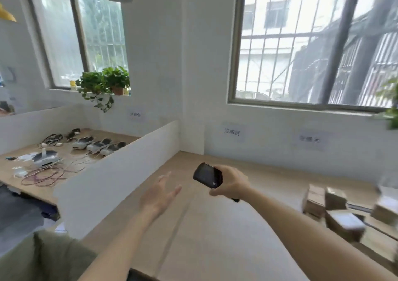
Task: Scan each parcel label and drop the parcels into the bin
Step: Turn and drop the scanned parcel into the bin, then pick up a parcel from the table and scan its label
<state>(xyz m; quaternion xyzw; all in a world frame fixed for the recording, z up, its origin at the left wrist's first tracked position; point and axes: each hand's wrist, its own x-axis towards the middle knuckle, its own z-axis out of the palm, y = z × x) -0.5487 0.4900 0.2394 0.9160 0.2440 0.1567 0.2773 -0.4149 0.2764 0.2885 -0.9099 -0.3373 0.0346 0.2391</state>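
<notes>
Above the middle of the pale wooden worktop (215,226), a black handheld scanner with a dark rounded screen (207,175) was gripped in the right hand (231,182), whose fingers curled round its body while the thumb lay along the near side; its screen end pointed left and away, tilted upward, and a bit of its black handle showed under the wrist. That bare forearm reached in from the lower right. The left hand (158,192) hovered just beside the scanner, to its left and apart from it, with fingers straight and spread, palm turned toward the right hand, holding nothing; a green-grey sleeve (43,257) covered the upper arm at the lower left. Well to the right, a blurred heap of small brown cardboard parcels with white labels (336,211) sat on the worktop, away from both hands. A white partition panel (116,173) stood along the left edge of the worktop, separating it from a neighbouring desk where several white-and-black devices (97,145) and tangled cables (47,175) lay. Paper signs (233,132) were stuck to the white wall under a barred window (312,43), and green potted plants (105,82) stood on the sill of the left window.
</notes>
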